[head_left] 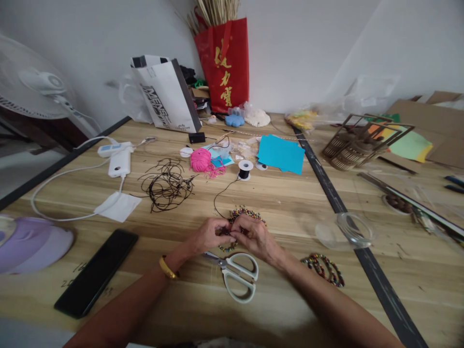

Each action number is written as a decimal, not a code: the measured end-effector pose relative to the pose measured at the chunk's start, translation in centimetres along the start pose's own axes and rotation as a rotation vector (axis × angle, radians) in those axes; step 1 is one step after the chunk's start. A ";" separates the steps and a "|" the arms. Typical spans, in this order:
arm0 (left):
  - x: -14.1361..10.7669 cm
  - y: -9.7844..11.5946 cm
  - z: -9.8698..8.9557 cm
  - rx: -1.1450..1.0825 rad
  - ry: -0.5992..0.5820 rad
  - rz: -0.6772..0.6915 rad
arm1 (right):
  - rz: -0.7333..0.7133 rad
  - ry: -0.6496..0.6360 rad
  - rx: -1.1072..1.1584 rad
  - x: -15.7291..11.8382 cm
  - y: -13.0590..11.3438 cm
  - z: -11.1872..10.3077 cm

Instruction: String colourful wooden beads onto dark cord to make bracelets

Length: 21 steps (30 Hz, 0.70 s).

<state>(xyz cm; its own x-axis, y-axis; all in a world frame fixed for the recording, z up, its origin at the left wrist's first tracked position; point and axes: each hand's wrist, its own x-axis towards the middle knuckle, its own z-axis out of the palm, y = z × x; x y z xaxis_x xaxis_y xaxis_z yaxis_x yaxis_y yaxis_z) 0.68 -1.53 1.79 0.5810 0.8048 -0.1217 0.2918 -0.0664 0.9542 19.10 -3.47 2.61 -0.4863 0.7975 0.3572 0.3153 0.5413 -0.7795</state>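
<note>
My left hand [211, 235] and my right hand [256, 238] meet at the table's middle, both with fingers pinched on the black cord where it meets a beaded strand [228, 248]. The exact spot between the fingertips is hidden. That cord [216, 200] runs back to a white spool [244, 170] standing upright. Colourful beads [248, 211] curve just behind my right hand. White-handled scissors [234, 275] lie in front of my hands, their blades pointing left. Finished-looking beaded bracelets [323, 269] rest to the right, near my right forearm.
Tangled black cord [168, 186], pink yarn [200, 160] and blue sheets [281, 153] lie farther back. A phone [97, 273] is at left, a clear container [344, 232] at right. Bags [228, 67] stand by the wall; woven baskets [351, 152] sit back right.
</note>
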 end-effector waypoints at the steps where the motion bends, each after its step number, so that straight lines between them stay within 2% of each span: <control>1: 0.0 -0.1 0.0 -0.005 0.000 -0.003 | 0.017 0.009 0.013 0.0 0.0 0.0; 8: 0.1 -0.5 -0.1 -0.002 -0.002 0.009 | 0.144 -0.014 0.072 0.1 0.2 -0.3; 15: 0.3 -0.7 -0.6 -0.128 0.034 -0.018 | 0.003 -0.095 -0.004 0.2 0.5 -1.0; 21: 0.4 -0.8 -0.8 -0.144 -0.011 -0.039 | -0.074 -0.162 -0.112 0.1 0.7 -1.0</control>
<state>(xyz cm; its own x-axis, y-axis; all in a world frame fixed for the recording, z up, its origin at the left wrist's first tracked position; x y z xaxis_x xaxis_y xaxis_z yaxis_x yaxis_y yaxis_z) 0.08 -0.67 1.15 0.5800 0.7985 -0.1615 0.2028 0.0505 0.9779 20.13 -2.77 2.64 -0.6330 0.7063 0.3170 0.3583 0.6302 -0.6888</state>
